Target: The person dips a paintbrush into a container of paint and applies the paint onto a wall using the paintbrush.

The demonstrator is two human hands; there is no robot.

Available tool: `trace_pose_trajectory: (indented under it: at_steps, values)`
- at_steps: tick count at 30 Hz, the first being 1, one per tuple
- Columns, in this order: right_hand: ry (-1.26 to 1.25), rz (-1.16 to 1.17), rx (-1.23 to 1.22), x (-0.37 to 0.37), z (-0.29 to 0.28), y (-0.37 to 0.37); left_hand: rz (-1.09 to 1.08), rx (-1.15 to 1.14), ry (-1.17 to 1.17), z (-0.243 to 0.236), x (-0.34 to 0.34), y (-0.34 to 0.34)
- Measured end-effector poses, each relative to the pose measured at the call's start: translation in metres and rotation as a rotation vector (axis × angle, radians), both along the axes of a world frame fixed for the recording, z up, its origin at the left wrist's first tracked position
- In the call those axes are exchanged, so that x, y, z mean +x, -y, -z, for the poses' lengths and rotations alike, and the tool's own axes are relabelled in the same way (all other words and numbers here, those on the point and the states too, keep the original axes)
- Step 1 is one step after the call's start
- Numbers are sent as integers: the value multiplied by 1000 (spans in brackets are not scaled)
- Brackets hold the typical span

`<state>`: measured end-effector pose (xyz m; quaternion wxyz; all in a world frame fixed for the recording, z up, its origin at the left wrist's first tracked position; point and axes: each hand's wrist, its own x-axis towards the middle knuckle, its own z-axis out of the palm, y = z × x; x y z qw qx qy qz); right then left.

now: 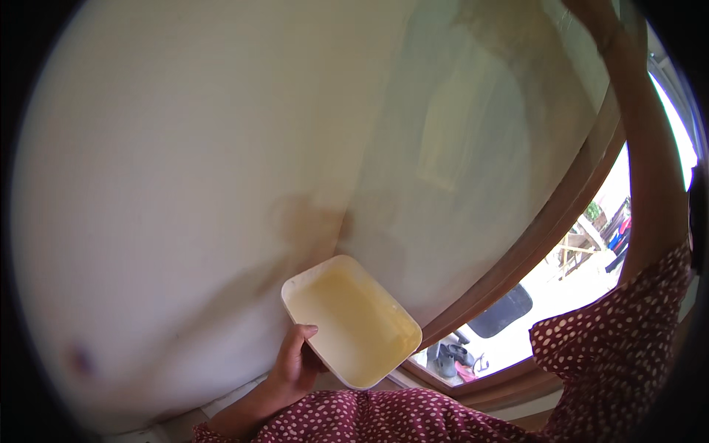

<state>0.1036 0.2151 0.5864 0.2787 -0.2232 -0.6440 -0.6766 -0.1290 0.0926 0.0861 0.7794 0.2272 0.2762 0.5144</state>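
Firstly, pale wall [185, 162]: fills most of the view; a soft shadow lies on it left of the tray.
Grey-green section [458, 148]: beside the pale part, uneven in tone; the dividing line may be a corner, cannot tell.
Dotted garment [605, 325]: maroon, light spots, along the lower edge and right side.
Right arm [650, 155]: raised high. Judgement: a steady shoulder and short, even reaches would suit; overstretching could tip the body and the other hand's load.
Wooden frame [539, 229]: brown, bordering a bright opening on the right.
Tray [304, 280]: whitish rim, rounded corners, yellowish within, held low in front of the torso and before the wall. Liquid or bare inside: cannot tell. Judgement: best held level, clear of the frame.
Left hand [294, 363]: gripping the tray's near-left edge, thumb over the rim, other fingers mostly hidden. Judgement: more support beneath would guard against tilting.
Right hand [588, 10]: near the grey-green section, cut by the top edge; finger state and any contact not readable.
Footwear [445, 362]: dark, beyond the frame.
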Motion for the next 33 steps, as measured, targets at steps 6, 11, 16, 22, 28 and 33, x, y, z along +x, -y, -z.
trace_pose_trajectory:
  at_steps: [6, 11, 16, 22, 28, 33]
  values:
    - [160, -80, -492, -6, 197, 29, -44, 55, -61, -27, -3, 15]
    - [-136, -230, -1148, -7, 323, 69, -14, 80, -137, -30, -2, 23]
    - [-574, -148, -1497, 19, 343, 46, 37, 22, -180, -27, -6, 20]
    - [-800, -424, -1406, 32, 194, 46, 30, 42, -108, -11, -14, 17]
    - [-365, -848, -650, 31, 37, 61, 45, 39, -64, -13, -10, 14]
    - [74, -103, 34, 25, 51, 52, 28, 39, -34, -12, -10, 16]
